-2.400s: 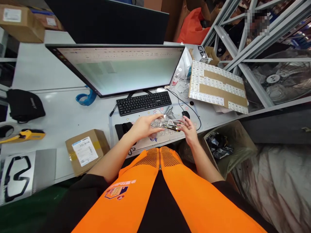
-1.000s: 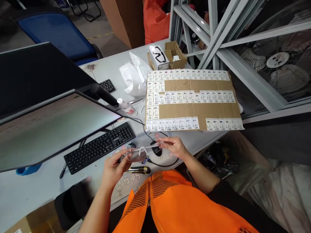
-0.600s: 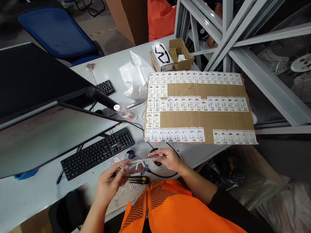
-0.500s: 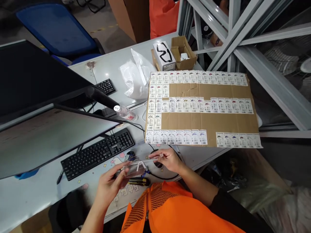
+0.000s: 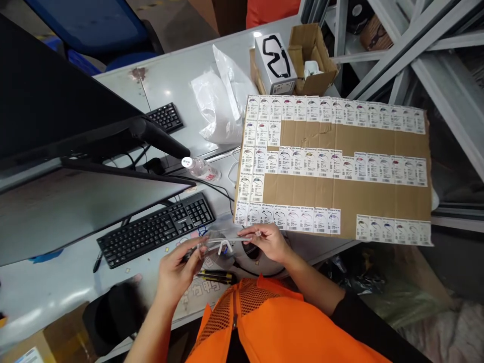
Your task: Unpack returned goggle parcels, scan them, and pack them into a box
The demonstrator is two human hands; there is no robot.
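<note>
Over the desk's front edge, a pair of clear glasses (image 5: 216, 258) hangs between my two hands, with a see-through lens and a white nose piece. My left hand (image 5: 180, 266) pinches one end between thumb and fingers. At the other end, my right hand (image 5: 267, 242) has its fingertips closed on the frame. The lens is hard to make out against the desk. Just beyond my right hand lies a cardboard sheet (image 5: 302, 189) with rows of printed glasses labels. Below the glasses is a yellow and black tool (image 5: 217, 276), partly hidden.
Left of my hands are a black keyboard (image 5: 157, 229) and a monitor (image 5: 94, 201). A plastic bottle (image 5: 202, 169) stands behind the keyboard. White plastic bags (image 5: 217, 111), a white box with a glasses picture (image 5: 275, 63) and an open carton (image 5: 312, 60) sit farther back. A mouse (image 5: 250, 250) is partly hidden.
The view has shifted, so the cardboard sheet appears larger and farther right. The glasses are tipped to a flatter angle, and my hands are slightly farther right in the picture, still gripping both ends.
</note>
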